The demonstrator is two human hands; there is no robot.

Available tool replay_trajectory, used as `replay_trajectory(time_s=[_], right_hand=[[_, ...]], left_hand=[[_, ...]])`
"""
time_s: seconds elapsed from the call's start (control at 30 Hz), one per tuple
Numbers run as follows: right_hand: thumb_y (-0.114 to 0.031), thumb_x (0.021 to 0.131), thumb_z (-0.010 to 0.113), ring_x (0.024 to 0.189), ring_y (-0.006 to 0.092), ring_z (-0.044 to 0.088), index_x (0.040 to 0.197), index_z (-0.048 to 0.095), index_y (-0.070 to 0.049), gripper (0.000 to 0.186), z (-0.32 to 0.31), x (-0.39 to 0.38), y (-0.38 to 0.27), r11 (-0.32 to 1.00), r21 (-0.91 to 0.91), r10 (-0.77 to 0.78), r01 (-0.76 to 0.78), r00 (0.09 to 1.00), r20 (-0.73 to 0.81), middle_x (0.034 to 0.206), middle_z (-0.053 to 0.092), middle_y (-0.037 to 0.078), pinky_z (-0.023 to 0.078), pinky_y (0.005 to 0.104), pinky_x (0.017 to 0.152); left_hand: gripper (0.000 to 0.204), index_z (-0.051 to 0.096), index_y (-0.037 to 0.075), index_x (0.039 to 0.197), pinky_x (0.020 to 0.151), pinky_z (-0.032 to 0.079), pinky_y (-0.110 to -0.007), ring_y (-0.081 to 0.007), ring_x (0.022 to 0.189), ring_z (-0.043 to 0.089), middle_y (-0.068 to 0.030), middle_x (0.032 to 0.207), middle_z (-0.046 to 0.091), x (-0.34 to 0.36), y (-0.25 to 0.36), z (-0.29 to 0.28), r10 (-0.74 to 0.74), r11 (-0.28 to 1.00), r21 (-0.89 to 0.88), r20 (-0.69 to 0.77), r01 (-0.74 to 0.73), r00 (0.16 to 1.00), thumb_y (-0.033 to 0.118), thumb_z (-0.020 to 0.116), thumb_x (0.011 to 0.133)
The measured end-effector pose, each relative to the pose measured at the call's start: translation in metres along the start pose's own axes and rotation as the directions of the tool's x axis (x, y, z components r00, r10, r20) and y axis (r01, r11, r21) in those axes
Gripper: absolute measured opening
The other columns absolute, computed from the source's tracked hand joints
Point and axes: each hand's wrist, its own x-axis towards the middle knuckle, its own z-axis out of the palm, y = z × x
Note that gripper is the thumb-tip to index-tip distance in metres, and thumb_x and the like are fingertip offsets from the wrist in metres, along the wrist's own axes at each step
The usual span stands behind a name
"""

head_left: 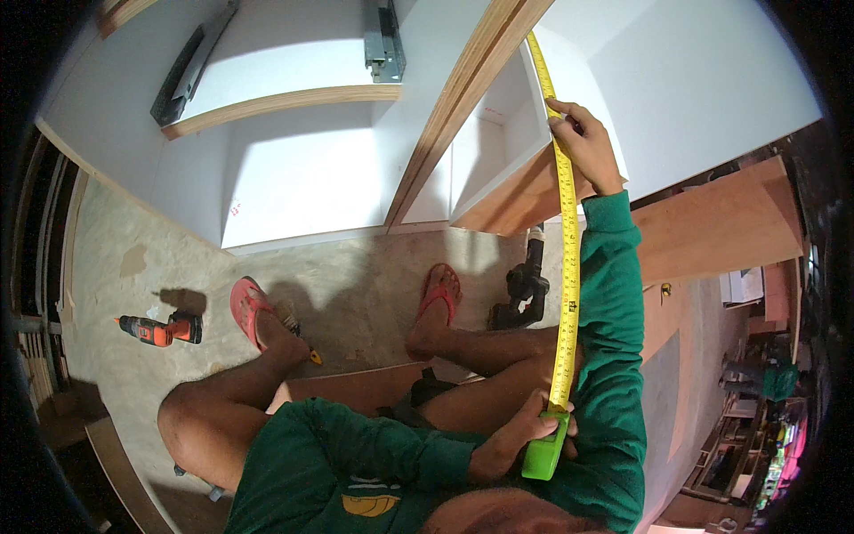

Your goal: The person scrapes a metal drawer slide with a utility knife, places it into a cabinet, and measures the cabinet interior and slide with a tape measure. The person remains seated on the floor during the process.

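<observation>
Yellow tape measure (pixel 566 267) (green case at the bottom) stretched taut up the white cabinet edge (pixel 534 169).

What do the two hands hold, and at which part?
The left hand grips the tape measure's green case; the right hand pins its yellow blade against the cabinet.
</observation>
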Motion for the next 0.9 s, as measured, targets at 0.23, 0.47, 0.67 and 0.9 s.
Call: replay_trajectory(time_s=[0.23, 0.47, 0.67, 0.9], right_hand=[[-0.03, 0.091, 0.068, 0.082, 0.0161, 0.059, 0.129, 0.073, -0.012, 0.042, -0.001, 0.001, 0.002, 0.999, -0.045, 0.006, -0.006, 1.0, 0.001, 0.097, 0.065, 0.009, 0.051, 0.0309, 0.078], [-0.033, 0.092, 0.068, 0.081, 0.018, 0.059, 0.129, 0.073, -0.013, 0.042, 0.0, 0.001, 0.002, 0.999, -0.054, 0.006, -0.007, 1.0, -0.014, 0.094, 0.064, 0.009, 0.051, 0.0329, 0.078], [-0.035, 0.092, 0.067, 0.08, 0.0192, 0.06, 0.129, 0.073, -0.014, 0.042, 0.0, 0.001, 0.001, 0.998, -0.055, 0.011, -0.011, 1.0, -0.003, 0.092, 0.063, 0.01, 0.051, 0.0341, 0.077], [-0.036, 0.092, 0.066, 0.08, 0.0193, 0.06, 0.129, 0.073, -0.014, 0.044, 0.0, -0.001, -0.002, 0.997, -0.078, 0.004, -0.005, 1.0, -0.017, 0.092, 0.063, 0.01, 0.052, 0.0346, 0.078]], left_hand=[[0.049, 0.037, 0.006, 0.139, 0.09, 0.052, -0.037, -0.0255, 0.103, 0.066, -0.014, 0.121, 0.058, 0.01, -0.007, -0.013, -0.001, 1.0, -0.002, 0.084, 0.001, 0.996, 0.034, 0.051, 0.102], [0.052, 0.037, 0.006, 0.14, 0.09, 0.052, -0.037, -0.0264, 0.104, 0.066, -0.0138, 0.121, 0.058, 0.008, -0.018, -0.02, -0.001, 1.0, -0.014, 0.059, 0.001, 0.998, 0.036, 0.054, 0.1], [0.056, 0.037, 0.005, 0.141, 0.088, 0.052, -0.036, -0.026, 0.103, 0.066, -0.0136, 0.121, 0.057, 0.013, -0.028, -0.031, 0.014, 0.999, -0.039, 0.09, -0.011, 0.996, 0.038, 0.056, 0.1], [0.058, 0.036, 0.004, 0.142, 0.088, 0.052, -0.036, -0.0254, 0.104, 0.065, -0.0141, 0.122, 0.056, 0.006, -0.019, -0.022, 0.004, 1.0, -0.004, 0.046, -0.004, 0.999, 0.04, 0.055, 0.1]])
